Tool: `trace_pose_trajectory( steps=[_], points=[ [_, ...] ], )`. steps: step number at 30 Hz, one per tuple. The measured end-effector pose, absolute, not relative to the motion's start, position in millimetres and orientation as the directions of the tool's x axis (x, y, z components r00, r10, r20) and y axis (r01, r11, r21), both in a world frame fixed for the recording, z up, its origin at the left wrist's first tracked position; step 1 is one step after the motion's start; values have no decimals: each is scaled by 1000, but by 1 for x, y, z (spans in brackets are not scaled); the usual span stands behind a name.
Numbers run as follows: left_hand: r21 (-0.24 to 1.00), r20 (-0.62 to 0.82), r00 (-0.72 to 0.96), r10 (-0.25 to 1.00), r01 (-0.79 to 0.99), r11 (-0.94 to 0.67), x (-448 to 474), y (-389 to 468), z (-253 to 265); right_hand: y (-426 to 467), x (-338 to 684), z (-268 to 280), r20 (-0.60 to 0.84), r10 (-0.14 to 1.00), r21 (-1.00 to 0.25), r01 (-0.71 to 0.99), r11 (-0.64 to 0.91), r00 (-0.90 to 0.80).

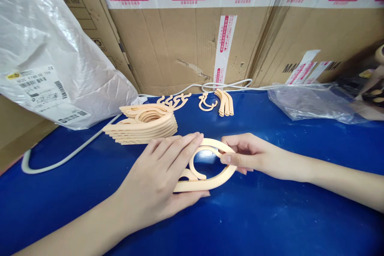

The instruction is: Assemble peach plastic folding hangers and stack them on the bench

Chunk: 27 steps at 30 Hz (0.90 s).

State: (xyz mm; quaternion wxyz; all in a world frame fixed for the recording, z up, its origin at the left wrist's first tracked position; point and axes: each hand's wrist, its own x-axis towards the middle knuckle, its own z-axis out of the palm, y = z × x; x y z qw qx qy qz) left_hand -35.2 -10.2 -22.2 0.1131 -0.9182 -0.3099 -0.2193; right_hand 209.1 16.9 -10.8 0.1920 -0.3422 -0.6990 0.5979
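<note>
A cream plastic folding clothes hanger (220, 183), folded into a rounded loop with its hook curled inside, is held between both hands above the blue table. My left hand (162, 168) wraps over its left end, fingers across the top and thumb underneath. At the rounded right end, my right hand (253, 154) pinches the rim between thumb and fingers. Just behind my left hand lies a neat stack of matching folded hangers (147, 130). Farther back are several loose hanger hooks (177, 100), another small group of hooks (207, 104) and a few curved hanger arms (225, 104).
Taped cardboard boxes (180, 36) wall off the back of the blue table (270, 216). A white plastic parcel bag (60, 60) leans at the left, with a white cable (69, 152) curving below it. At the back right lies a clear plastic bag (315, 104).
</note>
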Motion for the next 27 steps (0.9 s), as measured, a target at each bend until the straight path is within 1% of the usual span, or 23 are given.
trace_pose_trajectory(
  steps=[6, 13, 15, 17, 20, 23, 25, 27],
  points=[
    [-81, 472, 718, 511, 613, -786, -36, -10, -24, 17, 209, -12, -175, 695, -968, 250, 8, -697],
    [-51, 466, 714, 522, 611, -790, -37, -11, -24, 17, 209, -12, -171, 708, -966, 260, 18, -685],
    [-26, 468, 706, 531, 612, -791, -37, -12, -24, 17, 209, -12, -150, 718, -966, 257, 42, -680],
    [5, 470, 695, 544, 615, -789, -37, -13, -24, 18, 209, -12, -94, 744, -972, 224, 76, -661],
    [75, 472, 660, 585, 631, -772, -34, -15, -18, 22, 211, -13, -16, 819, -975, 191, 114, -573],
    [154, 493, 601, 629, 652, -743, -34, -15, 2, 29, 215, -13, 37, 868, -956, 235, 175, -496],
    [168, 523, 562, 641, 669, -724, -41, -10, 21, 33, 219, -15, 69, 867, -931, 281, 234, -494],
    [154, 558, 523, 644, 697, -700, -55, 0, 40, 35, 221, -18, 88, 853, -888, 348, 302, -515]
  ],
)
